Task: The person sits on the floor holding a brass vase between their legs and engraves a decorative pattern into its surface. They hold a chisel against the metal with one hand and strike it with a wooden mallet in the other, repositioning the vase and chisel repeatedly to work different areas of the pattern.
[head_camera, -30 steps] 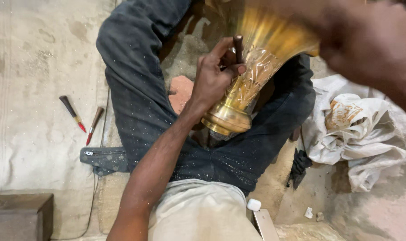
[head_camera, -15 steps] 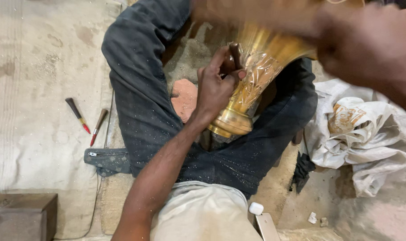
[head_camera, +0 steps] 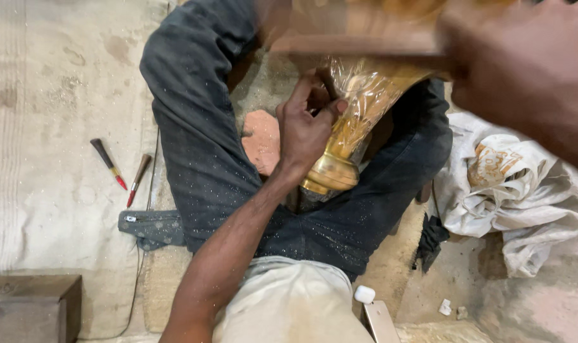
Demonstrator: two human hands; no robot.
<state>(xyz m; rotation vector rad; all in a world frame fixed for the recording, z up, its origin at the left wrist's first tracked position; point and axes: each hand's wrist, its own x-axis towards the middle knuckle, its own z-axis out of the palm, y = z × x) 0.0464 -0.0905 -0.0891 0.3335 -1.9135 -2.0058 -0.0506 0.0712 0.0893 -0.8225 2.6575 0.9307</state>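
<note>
A shiny brass vase (head_camera: 349, 130) with engraved patterns lies tilted across my lap, its round foot (head_camera: 329, 174) pointing toward my body. My left hand (head_camera: 306, 127) presses a thin dark engraving tool (head_camera: 327, 82) against the vase's side, fingers closed around it. My right hand (head_camera: 524, 70) is a large blur at the top right, swinging a blurred wooden-looking stick or mallet (head_camera: 359, 44) above the tool. My crossed legs in dark jeans (head_camera: 200, 146) cradle the vase.
Two small hand tools with wooden handles (head_camera: 109, 162) (head_camera: 138, 178) lie on the floor at left. A crumpled white cloth or bag (head_camera: 511, 190) sits at right. A dark box corner (head_camera: 31, 305) is at lower left. A reddish brick piece (head_camera: 261, 140) lies between my legs.
The view has shifted slightly right and down. My right hand has swept lower across the top of the frame with the blurred striker. My left hand stays on the vase with the tool.
</note>
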